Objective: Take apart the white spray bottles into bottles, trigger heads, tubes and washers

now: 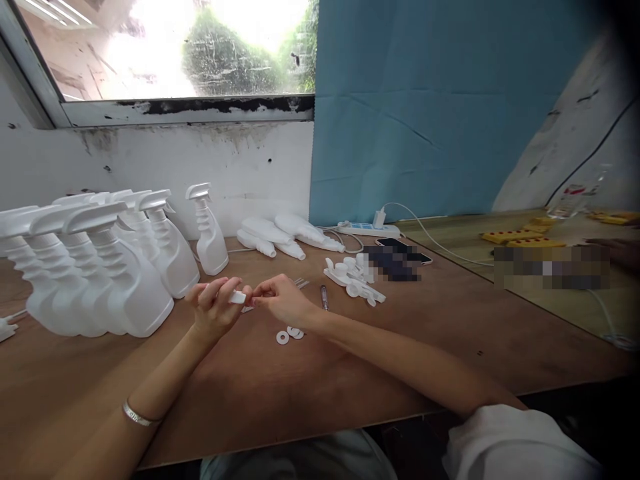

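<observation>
My left hand is closed around a white spray trigger head, with only part of it showing between the fingers. Thumb and fingertips of my right hand are pinched together right at that head; what they grip is too small to make out. Below my right hand, several flat white washers lie on the table. Thin clear tubes rest just behind it. Farther right is a loose pile of white trigger heads and caps.
White spray bottles with heads on stand in rows at the left; one bottle stands apart. Headless bottles lie by the wall. A small pen-like tube, phone and power strip are on the brown table.
</observation>
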The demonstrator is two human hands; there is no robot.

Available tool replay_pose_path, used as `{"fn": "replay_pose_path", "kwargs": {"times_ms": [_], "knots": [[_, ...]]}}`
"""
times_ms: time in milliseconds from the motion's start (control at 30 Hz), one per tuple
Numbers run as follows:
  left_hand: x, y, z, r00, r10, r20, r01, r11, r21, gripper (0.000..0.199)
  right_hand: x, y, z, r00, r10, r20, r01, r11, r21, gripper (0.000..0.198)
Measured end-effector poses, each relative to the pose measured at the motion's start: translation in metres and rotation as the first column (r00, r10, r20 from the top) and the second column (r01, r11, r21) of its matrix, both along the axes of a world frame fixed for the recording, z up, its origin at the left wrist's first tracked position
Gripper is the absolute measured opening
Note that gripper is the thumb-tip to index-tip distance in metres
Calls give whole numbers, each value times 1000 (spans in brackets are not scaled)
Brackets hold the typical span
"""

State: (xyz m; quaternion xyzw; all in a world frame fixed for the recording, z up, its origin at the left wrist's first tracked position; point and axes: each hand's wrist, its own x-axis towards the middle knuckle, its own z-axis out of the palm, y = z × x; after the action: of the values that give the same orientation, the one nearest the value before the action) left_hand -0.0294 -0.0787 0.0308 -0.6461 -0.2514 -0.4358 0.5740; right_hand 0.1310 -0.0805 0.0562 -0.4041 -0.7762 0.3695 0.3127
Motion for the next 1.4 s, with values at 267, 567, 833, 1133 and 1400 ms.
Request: {"fn": "replay_pose_path", "kwargs": {"times_ms": [267,567,833,1133,1400], "knots": [[-6,1,0,998,-67,10,67,997,-35,21,0,7,28,991,119,-53,-129,959,-253,9],[1,-6,10,995,-101,21,96,981,169,25,12,13,45,926,378,-16,-327,779,-535,9],[0,-9,18,998,-64,8,58,954,294,19,13,13,48,863,495,-102,-451,662,-598,15],[2,-9,8,994,-88,58,70,964,256,13,19,13,37,840,498,-215,-503,570,-650,18],[-30,-8,8,974,57,221,-114,960,254,10,33,-5,25,890,419,-181,-414,573,-707,18]]}}
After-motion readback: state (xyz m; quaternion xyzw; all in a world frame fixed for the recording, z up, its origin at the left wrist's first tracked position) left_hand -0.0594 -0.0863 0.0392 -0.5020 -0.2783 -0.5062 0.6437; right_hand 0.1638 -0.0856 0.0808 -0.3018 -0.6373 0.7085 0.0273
